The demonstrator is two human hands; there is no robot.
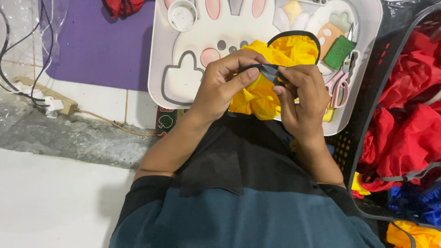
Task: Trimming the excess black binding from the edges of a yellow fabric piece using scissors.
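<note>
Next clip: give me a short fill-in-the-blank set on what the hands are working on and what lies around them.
1. Both hands, the left hand and the right hand, pinch a black strap edging a bundle of ____ fabric.
2. The pink-handled scissors lie on the white tray, to the ____ of the hands.
3. The dark basket at the right holds mostly ____ fabric.
4. The mat beside the tray is ____.

Missing words: yellow; right; red; purple
</note>
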